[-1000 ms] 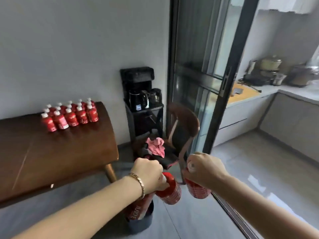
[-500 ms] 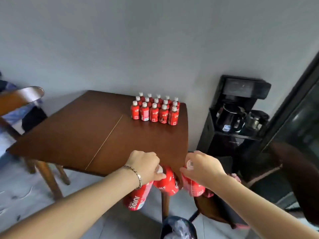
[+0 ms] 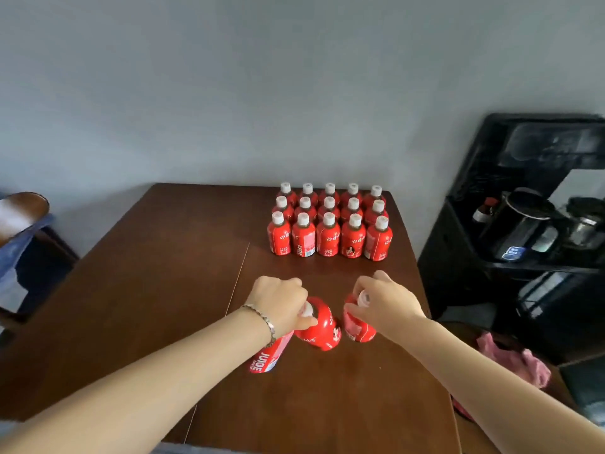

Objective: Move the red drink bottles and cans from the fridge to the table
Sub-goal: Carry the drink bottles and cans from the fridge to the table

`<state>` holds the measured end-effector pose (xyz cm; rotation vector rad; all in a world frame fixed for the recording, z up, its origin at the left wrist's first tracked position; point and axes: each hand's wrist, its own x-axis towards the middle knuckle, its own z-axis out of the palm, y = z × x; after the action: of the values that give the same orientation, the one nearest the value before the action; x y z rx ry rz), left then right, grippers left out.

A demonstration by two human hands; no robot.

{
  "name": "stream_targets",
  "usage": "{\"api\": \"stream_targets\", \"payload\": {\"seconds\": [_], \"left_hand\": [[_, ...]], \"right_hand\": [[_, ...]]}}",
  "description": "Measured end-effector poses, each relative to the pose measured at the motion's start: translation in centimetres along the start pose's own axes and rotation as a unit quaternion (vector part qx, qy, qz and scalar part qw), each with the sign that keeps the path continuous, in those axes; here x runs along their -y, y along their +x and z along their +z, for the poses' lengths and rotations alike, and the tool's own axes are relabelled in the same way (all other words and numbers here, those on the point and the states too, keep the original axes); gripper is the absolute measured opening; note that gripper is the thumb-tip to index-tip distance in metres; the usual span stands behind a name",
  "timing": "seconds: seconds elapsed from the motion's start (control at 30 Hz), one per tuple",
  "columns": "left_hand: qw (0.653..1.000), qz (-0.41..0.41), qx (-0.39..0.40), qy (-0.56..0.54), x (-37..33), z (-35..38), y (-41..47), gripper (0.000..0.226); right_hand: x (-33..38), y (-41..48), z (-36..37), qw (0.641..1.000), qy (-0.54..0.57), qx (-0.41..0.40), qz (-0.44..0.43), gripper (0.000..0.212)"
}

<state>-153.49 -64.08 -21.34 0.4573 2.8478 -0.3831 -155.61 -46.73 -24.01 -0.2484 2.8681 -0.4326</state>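
1. Left grip [image 3: 281,303] pinched two red juice bottles [image 3: 319,329] by the necks, probably so one hand could carry a pair.
2. Right grip [image 3: 386,303] was clamped round a third bottle [image 3: 358,326], mid-frame over the bench [image 3: 147,290].
3. Bottle block [image 3: 329,224] stood in neat rows above them, so these likely go in front.

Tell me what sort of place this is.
Probably a dining corner in a home: a wooden table, a wooden chair at its left side, and a black tea stand holding a kettle beside it.
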Motion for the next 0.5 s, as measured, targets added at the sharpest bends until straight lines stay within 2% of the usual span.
{"api": "stream_targets", "payload": {"seconds": [0.27,0.4,0.5], "left_hand": [[0.999,-0.004,-0.029,-0.029,5.9,3.1,10.1,0.051],[0.999,-0.005,-0.028,-0.027,8.0,4.5,14.2,0.051],[0.999,0.002,-0.028,-0.032,9.2,5.7,16.1,0.052]], "right_hand": [[-0.1,12.3,1.6,0.999,0.027,0.025,0.011,0.032],[-0.1,17.9,3.0,0.997,0.066,0.000,0.043,0.029],[0.1,21.2,4.2,0.995,0.085,0.013,0.058,0.029]]}}
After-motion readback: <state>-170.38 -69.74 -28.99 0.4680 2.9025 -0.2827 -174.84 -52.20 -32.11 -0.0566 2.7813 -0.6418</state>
